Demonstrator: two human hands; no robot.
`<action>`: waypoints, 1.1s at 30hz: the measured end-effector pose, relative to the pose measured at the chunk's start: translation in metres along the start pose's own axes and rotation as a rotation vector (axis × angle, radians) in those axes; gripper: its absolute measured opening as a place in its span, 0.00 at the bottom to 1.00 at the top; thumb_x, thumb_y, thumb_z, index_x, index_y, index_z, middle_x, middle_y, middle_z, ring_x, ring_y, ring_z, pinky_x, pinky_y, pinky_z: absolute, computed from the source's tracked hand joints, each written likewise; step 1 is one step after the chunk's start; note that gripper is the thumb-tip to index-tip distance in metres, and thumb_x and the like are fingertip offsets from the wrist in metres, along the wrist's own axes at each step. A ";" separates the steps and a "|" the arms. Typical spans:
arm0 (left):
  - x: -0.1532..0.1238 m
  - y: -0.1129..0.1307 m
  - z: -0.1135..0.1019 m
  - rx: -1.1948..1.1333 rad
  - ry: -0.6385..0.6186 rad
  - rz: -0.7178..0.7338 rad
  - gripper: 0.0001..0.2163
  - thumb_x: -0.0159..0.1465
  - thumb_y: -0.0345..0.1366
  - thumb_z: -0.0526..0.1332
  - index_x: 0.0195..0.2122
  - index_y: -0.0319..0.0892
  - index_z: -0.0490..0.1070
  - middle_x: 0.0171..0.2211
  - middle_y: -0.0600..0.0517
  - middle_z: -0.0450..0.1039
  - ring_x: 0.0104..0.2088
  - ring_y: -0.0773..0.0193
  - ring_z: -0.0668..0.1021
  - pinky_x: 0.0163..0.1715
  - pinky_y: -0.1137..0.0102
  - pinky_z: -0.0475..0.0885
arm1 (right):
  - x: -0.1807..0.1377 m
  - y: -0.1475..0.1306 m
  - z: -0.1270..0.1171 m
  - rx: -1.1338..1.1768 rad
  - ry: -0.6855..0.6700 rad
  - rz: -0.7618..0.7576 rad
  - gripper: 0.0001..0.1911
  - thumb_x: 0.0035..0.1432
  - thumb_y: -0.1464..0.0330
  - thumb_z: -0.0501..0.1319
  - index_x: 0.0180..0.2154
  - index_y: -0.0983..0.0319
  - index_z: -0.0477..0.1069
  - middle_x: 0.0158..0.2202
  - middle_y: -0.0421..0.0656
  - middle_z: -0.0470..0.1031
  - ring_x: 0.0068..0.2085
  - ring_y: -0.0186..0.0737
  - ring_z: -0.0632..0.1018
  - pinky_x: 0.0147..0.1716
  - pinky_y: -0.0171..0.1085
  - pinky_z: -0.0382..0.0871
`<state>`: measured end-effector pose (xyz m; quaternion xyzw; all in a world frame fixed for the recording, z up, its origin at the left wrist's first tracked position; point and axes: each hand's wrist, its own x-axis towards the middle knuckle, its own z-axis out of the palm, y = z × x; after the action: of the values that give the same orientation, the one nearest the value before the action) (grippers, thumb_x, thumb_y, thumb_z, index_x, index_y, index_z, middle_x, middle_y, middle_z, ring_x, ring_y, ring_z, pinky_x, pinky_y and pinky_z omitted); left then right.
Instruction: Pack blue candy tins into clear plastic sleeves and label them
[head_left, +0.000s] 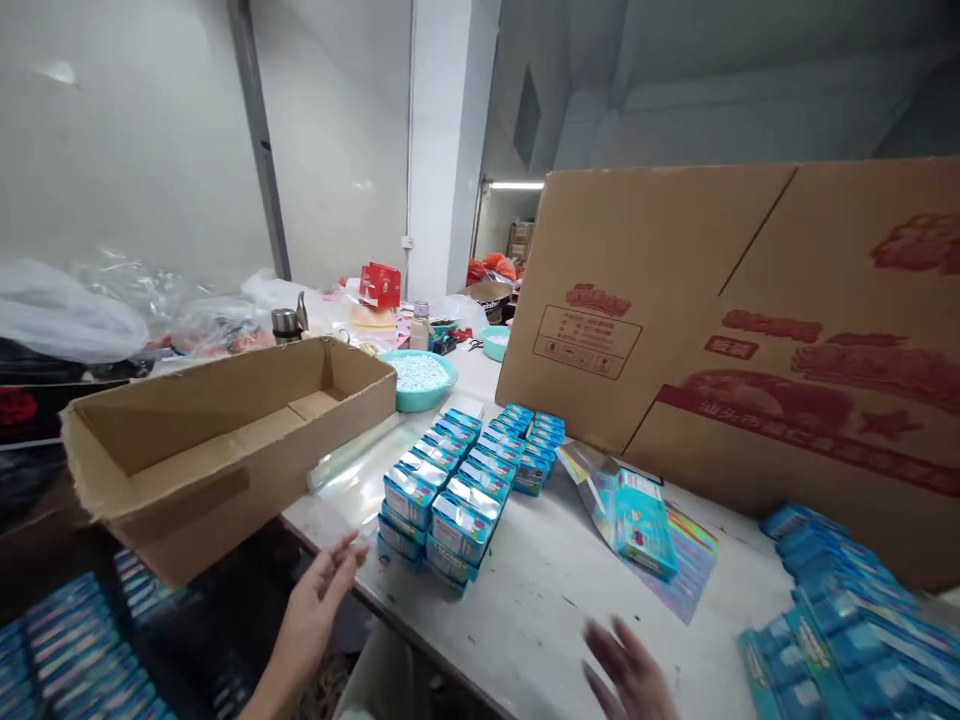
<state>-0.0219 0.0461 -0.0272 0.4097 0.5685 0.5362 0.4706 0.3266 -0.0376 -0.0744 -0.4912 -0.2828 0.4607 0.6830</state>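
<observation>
My left hand hovers at the table's near edge, fingers apart, holding nothing. Just beyond it stand stacked rows of small blue boxes with shiny tops. My right hand, slightly blurred, is over the front of the table with its fingers spread and nothing in them. Ahead of that hand a blue box lies on iridescent film sheets. More blue packs are piled at the right, nearer my right hand than my left.
An open cardboard box sits at left, above more blue packs lower down. A large printed carton stands along the back right. Behind the stacks is a turquoise basin of small pale pieces. Plastic bags crowd the far left.
</observation>
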 end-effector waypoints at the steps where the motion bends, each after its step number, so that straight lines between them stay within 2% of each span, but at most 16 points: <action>1: 0.016 0.003 -0.004 -0.027 0.023 0.036 0.43 0.51 0.64 0.67 0.59 0.37 0.67 0.54 0.37 0.75 0.57 0.46 0.74 0.58 0.57 0.69 | 0.000 0.013 0.020 0.042 0.023 0.065 0.43 0.52 0.39 0.63 0.62 0.56 0.65 0.62 0.54 0.69 0.64 0.55 0.68 0.64 0.56 0.60; 3: 0.034 -0.001 0.002 -0.062 0.076 0.124 0.42 0.53 0.63 0.67 0.60 0.37 0.64 0.57 0.36 0.71 0.57 0.47 0.74 0.55 0.59 0.71 | 0.010 0.034 0.065 0.144 0.019 0.159 0.47 0.54 0.39 0.61 0.67 0.54 0.56 0.69 0.49 0.59 0.69 0.50 0.62 0.68 0.54 0.51; 5: 0.030 -0.018 0.018 -0.056 0.120 0.218 0.35 0.57 0.59 0.66 0.57 0.38 0.65 0.54 0.38 0.72 0.53 0.49 0.76 0.50 0.61 0.73 | 0.031 0.049 0.109 0.205 0.021 0.172 0.47 0.56 0.38 0.58 0.69 0.51 0.52 0.71 0.44 0.54 0.71 0.45 0.56 0.70 0.51 0.47; 6: 0.022 -0.031 0.029 -0.035 0.121 0.250 0.30 0.60 0.56 0.64 0.55 0.39 0.67 0.52 0.39 0.73 0.50 0.51 0.77 0.48 0.62 0.74 | 0.041 0.054 0.127 0.257 -0.001 0.164 0.47 0.56 0.37 0.57 0.69 0.52 0.53 0.70 0.44 0.56 0.71 0.45 0.57 0.69 0.51 0.51; 7: 0.010 -0.045 0.040 -0.001 0.067 0.267 0.25 0.62 0.54 0.63 0.51 0.39 0.69 0.49 0.41 0.74 0.47 0.52 0.78 0.47 0.62 0.74 | 0.050 0.056 0.140 0.296 -0.013 0.159 0.47 0.56 0.36 0.56 0.68 0.53 0.55 0.69 0.44 0.60 0.70 0.46 0.60 0.67 0.51 0.55; 8: -0.002 -0.059 0.052 0.034 0.001 0.289 0.22 0.64 0.52 0.60 0.49 0.40 0.71 0.50 0.41 0.74 0.49 0.51 0.78 0.49 0.61 0.73 | 0.057 0.057 0.149 0.324 -0.021 0.154 0.47 0.56 0.35 0.56 0.67 0.55 0.59 0.66 0.46 0.65 0.68 0.48 0.63 0.65 0.51 0.59; 9: -0.013 -0.073 0.064 0.074 -0.047 0.292 0.23 0.65 0.52 0.60 0.52 0.40 0.71 0.53 0.40 0.73 0.51 0.50 0.77 0.50 0.61 0.73 | 0.061 0.056 0.155 0.333 -0.021 0.149 0.46 0.55 0.35 0.55 0.65 0.56 0.62 0.63 0.47 0.69 0.66 0.49 0.66 0.62 0.51 0.64; 12: -0.035 -0.099 0.097 0.115 -0.046 0.314 0.31 0.67 0.50 0.57 0.66 0.37 0.58 0.65 0.36 0.61 0.63 0.47 0.69 0.58 0.59 0.69 | 0.059 0.047 0.156 0.284 0.021 0.126 0.44 0.56 0.35 0.54 0.62 0.57 0.68 0.56 0.48 0.76 0.63 0.51 0.70 0.56 0.50 0.70; 16: -0.037 -0.099 0.125 0.153 0.005 0.296 0.36 0.68 0.48 0.54 0.72 0.37 0.44 0.70 0.36 0.50 0.69 0.45 0.59 0.64 0.54 0.62 | 0.048 0.025 0.156 0.247 -0.001 0.116 0.40 0.57 0.38 0.58 0.61 0.57 0.68 0.57 0.48 0.74 0.61 0.51 0.72 0.51 0.47 0.73; 18: -0.036 -0.095 0.133 0.167 0.022 0.280 0.39 0.67 0.49 0.55 0.74 0.38 0.40 0.71 0.36 0.47 0.70 0.44 0.55 0.67 0.50 0.56 | 0.049 0.014 0.159 0.226 0.013 0.137 0.37 0.57 0.42 0.62 0.59 0.58 0.69 0.59 0.47 0.72 0.59 0.49 0.73 0.48 0.42 0.74; 20: -0.038 -0.092 0.139 0.151 0.036 0.263 0.40 0.67 0.49 0.55 0.74 0.39 0.38 0.71 0.36 0.45 0.71 0.43 0.53 0.67 0.50 0.55 | 0.056 0.008 0.161 0.195 0.065 0.156 0.36 0.54 0.47 0.67 0.59 0.58 0.69 0.59 0.45 0.73 0.55 0.46 0.75 0.43 0.37 0.73; 24: -0.044 -0.085 0.147 0.068 0.022 0.212 0.43 0.66 0.54 0.56 0.74 0.37 0.38 0.71 0.35 0.45 0.71 0.43 0.55 0.68 0.52 0.56 | 0.075 0.015 0.157 0.158 0.171 0.172 0.45 0.46 0.53 0.73 0.62 0.62 0.62 0.51 0.48 0.78 0.43 0.43 0.79 0.34 0.34 0.71; 26: -0.047 -0.077 0.151 -0.026 -0.008 0.155 0.45 0.65 0.58 0.56 0.74 0.37 0.37 0.70 0.34 0.48 0.70 0.44 0.58 0.67 0.54 0.57 | 0.082 0.023 0.155 0.165 0.189 0.139 0.48 0.45 0.53 0.73 0.62 0.64 0.60 0.50 0.50 0.78 0.43 0.45 0.80 0.35 0.36 0.73; 28: -0.051 -0.067 0.155 -0.126 -0.035 0.101 0.48 0.64 0.62 0.55 0.73 0.36 0.36 0.69 0.32 0.51 0.69 0.44 0.60 0.66 0.57 0.60 | 0.086 0.029 0.152 0.191 0.195 0.087 0.48 0.45 0.53 0.72 0.63 0.65 0.60 0.54 0.52 0.76 0.47 0.47 0.80 0.41 0.38 0.75; 31: -0.060 -0.054 0.163 -0.212 -0.083 0.048 0.52 0.62 0.65 0.54 0.73 0.33 0.31 0.70 0.30 0.48 0.70 0.44 0.59 0.64 0.60 0.64 | 0.081 0.027 0.144 0.221 0.180 0.034 0.46 0.47 0.57 0.71 0.64 0.64 0.60 0.58 0.52 0.73 0.52 0.49 0.78 0.47 0.41 0.75; 33: -0.071 -0.050 0.168 -0.230 -0.130 0.012 0.52 0.63 0.64 0.53 0.73 0.33 0.27 0.71 0.31 0.46 0.71 0.45 0.56 0.64 0.62 0.65 | 0.069 0.020 0.133 0.188 0.181 -0.009 0.43 0.49 0.58 0.70 0.63 0.65 0.62 0.58 0.52 0.73 0.54 0.50 0.77 0.49 0.41 0.75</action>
<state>0.1591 0.0107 -0.0671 0.3902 0.4690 0.5731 0.5471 0.2367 0.0818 -0.0500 -0.4632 -0.1778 0.4360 0.7508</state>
